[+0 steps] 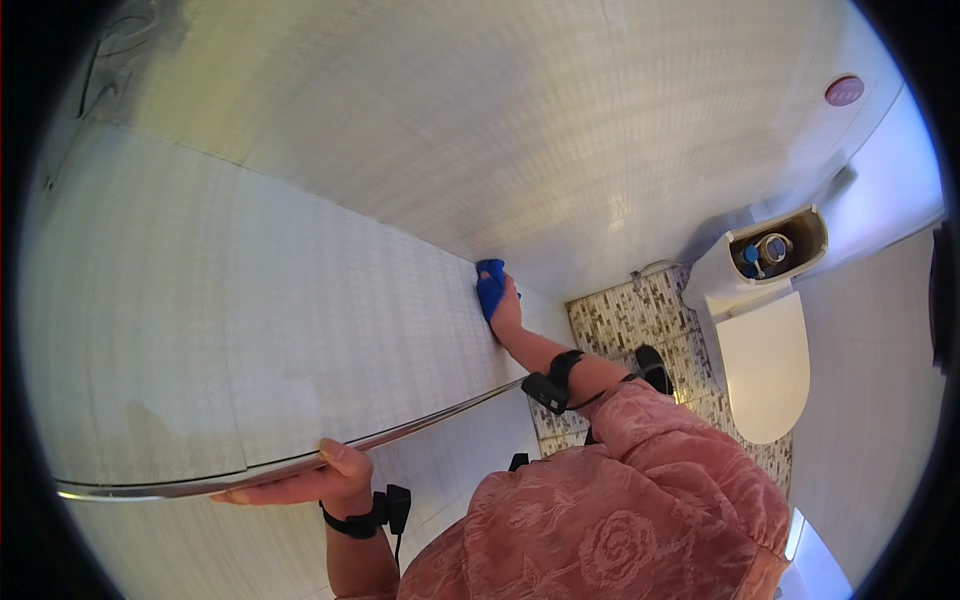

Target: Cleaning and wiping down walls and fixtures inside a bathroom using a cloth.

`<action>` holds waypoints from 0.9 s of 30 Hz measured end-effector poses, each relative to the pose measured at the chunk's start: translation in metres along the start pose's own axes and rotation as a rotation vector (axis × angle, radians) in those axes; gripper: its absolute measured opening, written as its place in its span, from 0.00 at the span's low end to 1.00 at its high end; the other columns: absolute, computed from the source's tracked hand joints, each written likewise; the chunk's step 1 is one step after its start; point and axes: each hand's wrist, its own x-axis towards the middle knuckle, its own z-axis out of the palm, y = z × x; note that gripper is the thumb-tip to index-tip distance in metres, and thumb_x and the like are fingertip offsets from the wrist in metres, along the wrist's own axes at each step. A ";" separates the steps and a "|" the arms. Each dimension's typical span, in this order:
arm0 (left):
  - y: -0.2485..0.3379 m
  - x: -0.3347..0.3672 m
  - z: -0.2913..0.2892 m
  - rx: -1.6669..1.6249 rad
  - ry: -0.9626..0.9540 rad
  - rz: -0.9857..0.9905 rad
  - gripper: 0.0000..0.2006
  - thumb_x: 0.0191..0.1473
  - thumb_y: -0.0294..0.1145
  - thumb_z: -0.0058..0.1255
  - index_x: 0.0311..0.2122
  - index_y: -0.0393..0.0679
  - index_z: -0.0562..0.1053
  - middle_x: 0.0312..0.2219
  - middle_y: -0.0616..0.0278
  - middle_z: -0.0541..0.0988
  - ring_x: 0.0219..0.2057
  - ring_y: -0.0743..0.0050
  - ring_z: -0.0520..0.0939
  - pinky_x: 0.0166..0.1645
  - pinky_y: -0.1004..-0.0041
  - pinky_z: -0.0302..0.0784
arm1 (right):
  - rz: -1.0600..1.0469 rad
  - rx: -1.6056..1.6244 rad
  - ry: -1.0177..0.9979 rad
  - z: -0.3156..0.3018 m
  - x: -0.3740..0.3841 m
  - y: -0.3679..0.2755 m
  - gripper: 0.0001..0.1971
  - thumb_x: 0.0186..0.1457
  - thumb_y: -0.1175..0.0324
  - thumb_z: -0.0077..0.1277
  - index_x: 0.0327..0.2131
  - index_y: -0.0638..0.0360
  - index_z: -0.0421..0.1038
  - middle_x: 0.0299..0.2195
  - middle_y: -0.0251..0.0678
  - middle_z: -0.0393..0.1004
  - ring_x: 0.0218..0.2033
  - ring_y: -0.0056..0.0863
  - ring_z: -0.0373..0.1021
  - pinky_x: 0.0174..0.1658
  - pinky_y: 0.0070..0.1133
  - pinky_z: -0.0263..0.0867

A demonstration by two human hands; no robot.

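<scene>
My right hand (508, 312) is closed round a bunched blue cloth (489, 283). It presses the cloth to the pale tiled surface (300, 310), close to the seam with the tiled wall (480, 130). At the lower left, my left hand (345, 480) grips the shiny metal trim (430, 425) along the surface's near edge. Its thumb lies over the top, and its fingers stretch along the outer side. Each wrist wears a black strap with a small box on it.
To the right stands a white toilet (765, 365) with its lid down and its tank (822, 235) uncovered, showing the fittings inside. Brown-and-cream mosaic floor (640, 320) surrounds its base, with a black shoe (652, 368) on it. A round reddish disc (844, 91) is on the wall.
</scene>
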 end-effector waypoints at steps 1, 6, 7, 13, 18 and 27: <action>0.001 0.003 -0.002 0.002 -0.006 0.005 0.48 0.58 0.49 0.46 0.70 0.43 0.29 0.69 0.43 0.28 0.71 0.43 0.35 0.69 0.44 0.40 | -0.103 0.104 -0.060 -0.004 0.001 0.015 0.32 0.60 0.42 0.40 0.56 0.57 0.68 0.48 0.53 0.75 0.52 0.53 0.70 0.57 0.37 0.61; 0.002 0.007 -0.009 0.078 -0.017 -0.034 0.49 0.58 0.50 0.46 0.70 0.42 0.29 0.69 0.43 0.28 0.71 0.44 0.36 0.70 0.45 0.38 | -0.086 -0.170 -0.058 -0.002 0.025 0.168 0.28 0.60 0.50 0.43 0.58 0.57 0.65 0.50 0.53 0.74 0.53 0.52 0.70 0.56 0.38 0.63; 0.001 0.009 -0.009 0.113 -0.025 -0.003 0.49 0.58 0.50 0.46 0.70 0.42 0.29 0.69 0.42 0.28 0.71 0.44 0.36 0.70 0.45 0.38 | -0.081 -0.184 -0.047 0.000 0.028 0.185 0.28 0.60 0.50 0.43 0.58 0.57 0.65 0.50 0.53 0.74 0.53 0.52 0.69 0.56 0.38 0.63; 0.017 0.012 0.007 0.037 -0.011 -0.035 0.48 0.58 0.49 0.44 0.70 0.43 0.29 0.69 0.42 0.29 0.71 0.43 0.35 0.70 0.44 0.38 | 0.025 -0.015 0.043 -0.011 0.100 0.218 0.28 0.59 0.50 0.44 0.58 0.57 0.66 0.50 0.54 0.74 0.53 0.54 0.69 0.55 0.39 0.63; 0.008 0.007 -0.008 0.166 -0.036 -0.018 0.47 0.58 0.52 0.44 0.70 0.45 0.30 0.69 0.41 0.31 0.70 0.41 0.38 0.69 0.42 0.39 | 0.094 -0.191 -0.048 0.031 0.060 0.102 0.32 0.58 0.47 0.45 0.58 0.60 0.64 0.51 0.54 0.73 0.53 0.54 0.69 0.53 0.41 0.65; -0.002 -0.013 -0.017 0.121 -0.014 -0.100 0.50 0.58 0.50 0.45 0.70 0.42 0.26 0.69 0.41 0.27 0.70 0.42 0.32 0.69 0.44 0.33 | 0.289 0.147 -0.357 -0.016 0.029 0.196 0.37 0.59 0.39 0.42 0.60 0.59 0.62 0.55 0.46 0.72 0.53 0.48 0.70 0.51 0.41 0.67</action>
